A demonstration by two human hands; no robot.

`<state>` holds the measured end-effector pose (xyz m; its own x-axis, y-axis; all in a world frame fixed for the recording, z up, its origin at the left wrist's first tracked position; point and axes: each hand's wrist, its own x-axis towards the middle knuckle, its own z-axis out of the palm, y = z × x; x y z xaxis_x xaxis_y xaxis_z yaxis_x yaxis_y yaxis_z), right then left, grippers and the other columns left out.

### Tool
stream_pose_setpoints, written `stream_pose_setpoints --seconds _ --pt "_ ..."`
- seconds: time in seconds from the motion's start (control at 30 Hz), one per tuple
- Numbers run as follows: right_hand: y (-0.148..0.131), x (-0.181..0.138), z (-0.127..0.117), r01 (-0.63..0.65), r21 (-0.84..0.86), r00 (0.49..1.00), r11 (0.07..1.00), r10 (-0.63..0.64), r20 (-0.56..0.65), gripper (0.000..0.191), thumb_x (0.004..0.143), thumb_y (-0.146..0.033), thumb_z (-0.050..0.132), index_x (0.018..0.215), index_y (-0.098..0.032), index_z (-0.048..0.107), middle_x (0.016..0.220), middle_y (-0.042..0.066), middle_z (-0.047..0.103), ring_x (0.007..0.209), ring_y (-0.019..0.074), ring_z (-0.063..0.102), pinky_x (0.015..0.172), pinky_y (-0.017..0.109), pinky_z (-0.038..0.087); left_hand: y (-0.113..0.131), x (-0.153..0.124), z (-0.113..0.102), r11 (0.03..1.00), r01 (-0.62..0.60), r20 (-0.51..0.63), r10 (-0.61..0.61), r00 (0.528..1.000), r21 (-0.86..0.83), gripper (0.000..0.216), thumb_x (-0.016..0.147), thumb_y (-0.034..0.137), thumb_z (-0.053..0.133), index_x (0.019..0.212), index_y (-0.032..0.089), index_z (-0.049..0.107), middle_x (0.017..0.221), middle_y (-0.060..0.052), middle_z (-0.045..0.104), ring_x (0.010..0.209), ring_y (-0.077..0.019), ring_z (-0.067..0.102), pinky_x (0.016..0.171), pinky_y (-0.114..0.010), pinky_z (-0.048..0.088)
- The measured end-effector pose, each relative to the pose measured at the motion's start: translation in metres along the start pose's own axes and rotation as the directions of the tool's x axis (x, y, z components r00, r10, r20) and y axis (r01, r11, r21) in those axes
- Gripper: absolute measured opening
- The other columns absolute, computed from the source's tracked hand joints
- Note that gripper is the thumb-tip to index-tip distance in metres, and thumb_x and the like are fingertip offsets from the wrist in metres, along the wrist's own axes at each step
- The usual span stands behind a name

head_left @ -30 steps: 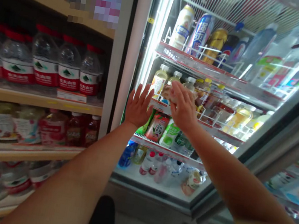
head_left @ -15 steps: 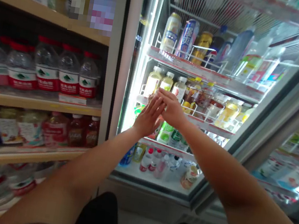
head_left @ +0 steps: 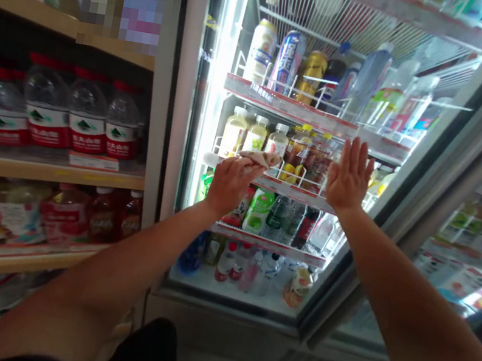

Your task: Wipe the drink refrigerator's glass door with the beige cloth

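Observation:
A pale cloth with brown spots [head_left: 261,158] is bunched in my left hand [head_left: 232,182], whose fingers are closed round it. Both hands are in front of the lit drinks fridge [head_left: 175,102], at the height of its middle shelf. Off to the right, my right hand [head_left: 349,177] is raised with its fingers straight and holds nothing. Whether either hand touches the glass I cannot tell for certain. Behind the cloth are juice bottles with white caps [head_left: 255,136], and near my right hand are dark tea bottles with yellow caps [head_left: 301,144].
Wooden shelves [head_left: 46,172] on the left hold red-capped water bottles [head_left: 46,101] and other drinks. Cans [head_left: 261,51] stand on the fridge's upper shelf. A metal door frame [head_left: 406,214] rises at the right, beside another fridge section. My knees [head_left: 148,350] show below.
My hands have come apart. The right has moved right and spread open, while the left has stayed near the middle shelf, its cloth now showing. The view has shifted slightly right.

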<state>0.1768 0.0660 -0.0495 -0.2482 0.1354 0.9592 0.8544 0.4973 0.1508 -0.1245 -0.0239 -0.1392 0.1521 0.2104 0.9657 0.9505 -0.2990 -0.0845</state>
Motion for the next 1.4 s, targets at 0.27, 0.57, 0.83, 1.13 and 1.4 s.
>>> stream_pose_setpoints --seconds 0.27,0.57,0.83,1.13,1.4 --pt "-0.006 -0.005 0.004 0.025 -0.008 0.997 1.000 -0.025 -0.075 0.060 0.104 -0.033 0.037 0.163 -0.021 0.031 0.164 0.013 0.042 0.157 0.0318 0.029 0.125 0.062 0.025 0.024 0.097 0.017 0.999 -0.020 -0.082 0.016 0.997 -0.046 0.049 0.103 0.018 0.040 0.148 0.030 0.055 0.164 0.001 0.041 0.156 -0.0265 0.027 0.128 -0.053 0.029" --pt "-0.006 -0.007 0.004 0.016 0.031 0.997 0.999 -0.014 -0.071 0.059 0.105 -0.031 0.035 0.164 -0.024 0.029 0.165 0.011 0.041 0.158 0.0305 0.028 0.126 0.062 0.023 0.073 0.108 0.046 0.950 -0.296 0.126 0.308 0.943 -0.103 0.050 0.104 0.018 0.036 0.145 0.036 0.059 0.163 0.004 0.043 0.156 -0.0236 0.030 0.129 -0.049 0.026" --pt "-0.008 -0.007 0.002 -0.017 0.052 0.999 0.999 0.018 -0.035 0.060 0.104 -0.029 0.035 0.163 -0.023 0.030 0.166 0.011 0.039 0.159 0.0308 0.025 0.127 0.062 0.020 0.082 0.164 0.038 0.988 -0.151 -0.041 0.150 0.988 -0.043 0.062 0.099 0.011 0.032 0.159 0.021 0.042 0.165 0.000 0.040 0.157 -0.0251 0.026 0.131 -0.047 0.025" --pt "-0.008 -0.007 0.000 -0.019 0.007 1.000 1.000 0.019 -0.024 0.062 0.103 -0.030 0.033 0.164 -0.023 0.028 0.166 0.010 0.040 0.158 0.0312 0.026 0.126 0.062 0.022 0.046 0.189 0.024 0.978 -0.186 -0.038 0.184 0.982 -0.093 0.060 0.100 0.014 0.034 0.157 0.025 0.046 0.162 0.002 0.044 0.156 -0.0277 0.029 0.131 -0.052 0.021" --pt "-0.011 -0.006 -0.003 -0.043 -0.028 0.999 0.999 0.044 0.023 0.064 0.100 -0.030 0.032 0.163 -0.018 0.032 0.167 0.011 0.038 0.159 0.0299 0.023 0.128 0.057 0.021 0.031 0.139 0.023 0.936 -0.349 -0.005 0.349 0.937 -0.055 0.054 0.103 0.014 0.032 0.153 0.021 0.050 0.158 -0.006 0.050 0.153 -0.0275 0.035 0.128 -0.050 0.030"
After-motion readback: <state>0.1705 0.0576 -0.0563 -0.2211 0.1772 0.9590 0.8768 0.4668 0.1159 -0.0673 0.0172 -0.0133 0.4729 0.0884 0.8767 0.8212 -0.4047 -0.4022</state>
